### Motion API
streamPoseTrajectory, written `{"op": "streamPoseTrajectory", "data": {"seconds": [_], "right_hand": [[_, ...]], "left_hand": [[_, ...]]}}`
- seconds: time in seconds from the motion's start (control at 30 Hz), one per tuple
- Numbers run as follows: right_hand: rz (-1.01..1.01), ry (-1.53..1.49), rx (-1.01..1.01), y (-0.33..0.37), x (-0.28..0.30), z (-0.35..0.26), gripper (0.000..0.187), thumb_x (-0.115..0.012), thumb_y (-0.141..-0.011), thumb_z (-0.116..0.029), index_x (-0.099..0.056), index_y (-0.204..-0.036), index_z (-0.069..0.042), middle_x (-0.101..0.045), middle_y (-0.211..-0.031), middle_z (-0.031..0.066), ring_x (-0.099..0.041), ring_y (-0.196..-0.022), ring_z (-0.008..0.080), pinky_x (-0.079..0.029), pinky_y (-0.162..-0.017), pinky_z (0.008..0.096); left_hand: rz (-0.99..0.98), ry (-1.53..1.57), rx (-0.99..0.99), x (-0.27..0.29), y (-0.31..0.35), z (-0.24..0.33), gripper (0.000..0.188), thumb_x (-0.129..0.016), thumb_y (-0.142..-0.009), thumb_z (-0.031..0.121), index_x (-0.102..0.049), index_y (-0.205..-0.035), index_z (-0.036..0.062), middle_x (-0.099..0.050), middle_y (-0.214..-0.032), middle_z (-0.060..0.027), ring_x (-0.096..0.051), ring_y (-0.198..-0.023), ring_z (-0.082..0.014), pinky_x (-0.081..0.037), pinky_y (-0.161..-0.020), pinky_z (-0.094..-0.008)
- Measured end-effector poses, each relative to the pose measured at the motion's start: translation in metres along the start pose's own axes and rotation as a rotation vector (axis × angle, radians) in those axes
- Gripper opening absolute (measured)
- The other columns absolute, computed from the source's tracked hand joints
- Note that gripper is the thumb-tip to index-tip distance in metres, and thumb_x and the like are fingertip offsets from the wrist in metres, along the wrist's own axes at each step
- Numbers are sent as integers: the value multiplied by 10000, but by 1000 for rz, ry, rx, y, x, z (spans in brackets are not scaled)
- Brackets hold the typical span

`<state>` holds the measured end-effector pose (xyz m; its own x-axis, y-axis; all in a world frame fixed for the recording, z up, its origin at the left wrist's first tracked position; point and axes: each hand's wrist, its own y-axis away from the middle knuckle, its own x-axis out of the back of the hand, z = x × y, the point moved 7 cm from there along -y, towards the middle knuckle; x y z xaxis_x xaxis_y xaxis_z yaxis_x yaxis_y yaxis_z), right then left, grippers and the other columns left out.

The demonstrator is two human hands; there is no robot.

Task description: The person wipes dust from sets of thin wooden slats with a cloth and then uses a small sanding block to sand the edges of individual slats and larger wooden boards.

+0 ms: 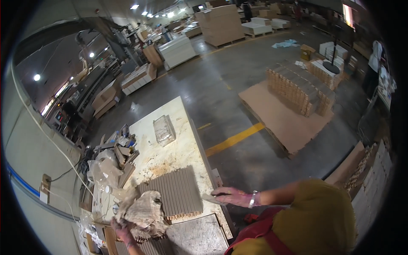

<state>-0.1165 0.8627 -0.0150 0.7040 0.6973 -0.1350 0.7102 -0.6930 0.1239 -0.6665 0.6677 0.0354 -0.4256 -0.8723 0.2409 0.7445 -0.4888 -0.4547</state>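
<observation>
My left hand (pixel 122 233) is at the lower left, closed on the edge of a stained, crumpled rag (pixel 146 212). The rag drapes over the left end of a row of grey-brown strips (pixel 176 191), packed side by side on the white worktable (pixel 187 127). Off the table's right edge, my right hand (pixel 233 197) is closed round a thin, flat grey piece (pixel 213 199). Its exact kind does not show. A metal-looking plate (pixel 197 236) lies nearest me, with more strips (pixel 151 246) beside it, partly under the rag.
A wrapped block (pixel 164 130) lies farther up the table. Plastic bags (pixel 104 168) and scraps crowd its left side. Across the floor at right, stacked strips (pixel 293 91) stand on a cardboard-covered pallet (pixel 284 131). Farther back are white stacks (pixel 178 51) and a large brown stack (pixel 219 25).
</observation>
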Motion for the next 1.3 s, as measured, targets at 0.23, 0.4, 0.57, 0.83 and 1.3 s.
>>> {"op": "streamPoseTrajectory", "data": {"seconds": [0.23,0.4,0.57,0.83,1.3], "right_hand": [[-174,70,155,2,-67,-53,537,-572,-982,-313,-462,-1402,4,-501,-1398,148,-454,-1321,238,-357,-1104,345],[-417,-71,160,42,-148,-38,530,-561,-994,-350,-472,-1393,-12,-498,-1400,130,-440,-1330,236,-356,-1104,355],[-549,176,287,105,-189,-64,500,-540,-1003,-263,-432,-1448,-62,-567,-1333,85,-547,-1212,199,-437,-1036,339],[-820,-70,40,158,-316,-24,476,-569,-962,-272,-523,-1332,24,-587,-1216,74,-550,-1094,142,-430,-966,276],[-1322,33,-52,337,-499,77,474,-664,-927,-263,-538,-1309,-13,-588,-970,34,-531,-886,107,-458,-821,251]], "left_hand": [[-157,-66,119,4,65,177,652,-634,-863,84,-351,-1445,3,-539,-1338,-205,-599,-1113,-334,-506,-940,-415],[-151,-159,140,57,171,220,586,-622,-882,113,-397,-1410,-4,-556,-1322,-201,-600,-1125,-325,-498,-957,-404],[32,-340,254,207,323,260,526,-609,-902,143,-442,-1376,-11,-573,-1305,-197,-600,-1137,-315,-489,-974,-394],[574,-756,343,416,581,482,449,-589,-933,191,-515,-1321,-23,-600,-1278,-191,-601,-1156,-300,-475,-1002,-378],[373,-1293,410,271,667,290,364,-655,-872,103,-591,-1227,55,-554,-1202,-166,-523,-1128,-366,-452,-950,-462]]}}
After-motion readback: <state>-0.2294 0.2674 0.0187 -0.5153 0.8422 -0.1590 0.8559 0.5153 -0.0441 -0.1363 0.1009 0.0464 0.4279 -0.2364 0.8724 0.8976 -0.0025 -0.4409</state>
